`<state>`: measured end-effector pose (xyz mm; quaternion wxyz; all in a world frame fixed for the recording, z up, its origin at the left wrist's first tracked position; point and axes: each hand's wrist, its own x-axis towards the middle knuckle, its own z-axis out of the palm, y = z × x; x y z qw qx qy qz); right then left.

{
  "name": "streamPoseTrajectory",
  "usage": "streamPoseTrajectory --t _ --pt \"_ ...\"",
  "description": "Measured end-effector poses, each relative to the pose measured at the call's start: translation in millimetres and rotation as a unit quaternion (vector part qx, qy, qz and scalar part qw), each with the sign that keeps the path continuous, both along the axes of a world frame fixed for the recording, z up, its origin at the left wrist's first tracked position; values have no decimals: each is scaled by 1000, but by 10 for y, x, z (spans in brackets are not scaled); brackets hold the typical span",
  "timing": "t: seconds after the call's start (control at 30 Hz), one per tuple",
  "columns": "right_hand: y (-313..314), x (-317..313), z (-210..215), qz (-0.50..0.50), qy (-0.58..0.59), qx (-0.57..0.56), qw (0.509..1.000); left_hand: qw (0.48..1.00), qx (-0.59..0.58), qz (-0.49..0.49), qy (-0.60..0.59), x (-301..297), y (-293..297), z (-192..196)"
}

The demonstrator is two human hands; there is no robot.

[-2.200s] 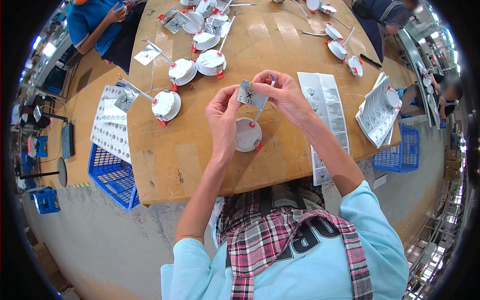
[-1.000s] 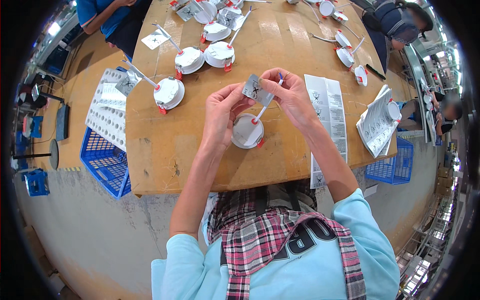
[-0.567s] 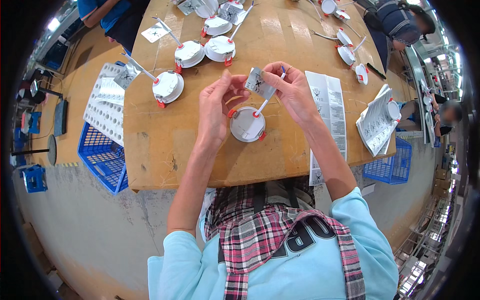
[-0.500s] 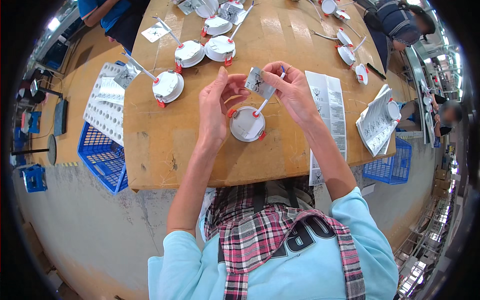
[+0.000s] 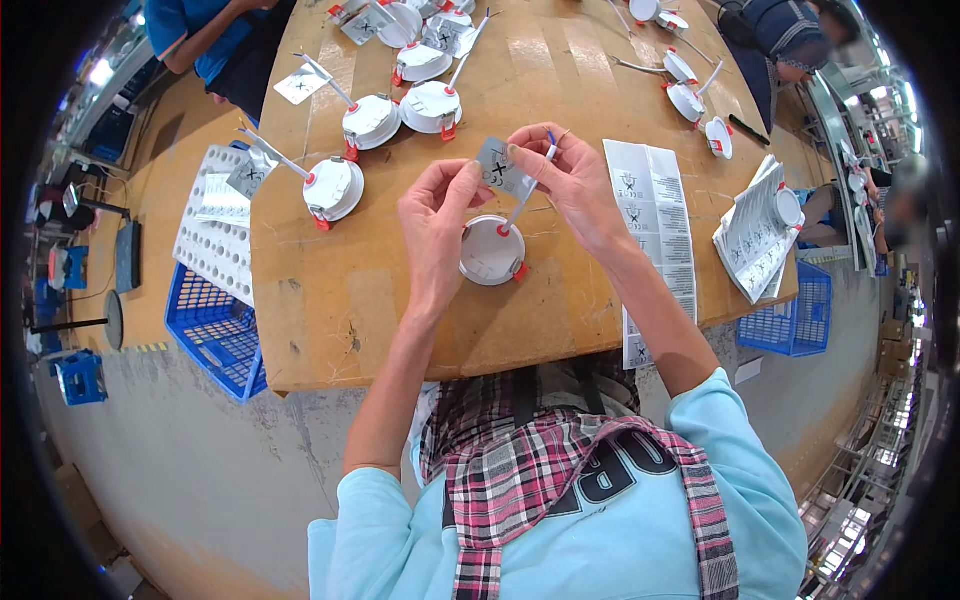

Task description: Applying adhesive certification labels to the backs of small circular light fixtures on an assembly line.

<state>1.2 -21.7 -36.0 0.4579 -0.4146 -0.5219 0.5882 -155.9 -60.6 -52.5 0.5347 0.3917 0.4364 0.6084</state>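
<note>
A round white downlight (image 5: 490, 252) with red clips lies on the brown table in front of me. Its white cable rises to a silver printed label (image 5: 502, 166) attached round it like a flag. My left hand (image 5: 440, 215) pinches the label's left edge between thumb and fingers. My right hand (image 5: 568, 180) grips the label's upper right corner, where the cable passes its fingers. To the right of this hand lies a long sheet of labels (image 5: 650, 215). A labelled downlight (image 5: 333, 190) sits to the left of my left hand.
More downlights (image 5: 372, 122) with cables crowd the far left of the table, others (image 5: 686, 100) the far right. A stack of label sheets (image 5: 756, 230) bears a white disc at the right edge. Blue crates (image 5: 215, 325) stand below the table; co-workers (image 5: 215, 45) are beyond it.
My left hand has closed from spread fingers into a pinch on the label's left edge. My right hand, still holding the label, has shifted slightly left.
</note>
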Motion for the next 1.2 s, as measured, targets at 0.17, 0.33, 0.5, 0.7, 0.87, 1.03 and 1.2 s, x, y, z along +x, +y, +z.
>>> streamPoseTrajectory --t 0.17,0.33,0.5,0.7,0.87,1.03,1.2 --pt "-28 -14 89 9 -30 35 999 999 7 39 12 79 12 118" --pt "-46 -1 113 51 -41 51 997 998 32 38 33 76 15 125" --pt "-117 -43 173 34 -13 64 997 996 44 68 25 49 -2 73" --pt "-119 -5 135 1 -55 89 994 997 40 68 6 37 4 74" --pt "-145 -35 175 -27 -61 106 992 998 40 50 -8 21 -4 70" --pt "-150 1 161 1 -63 96 993 999 31 36 -3 -9 -22 61" --pt "-146 5 147 11 -29 77 997 1000 24 10 -6 -57 -81 66"
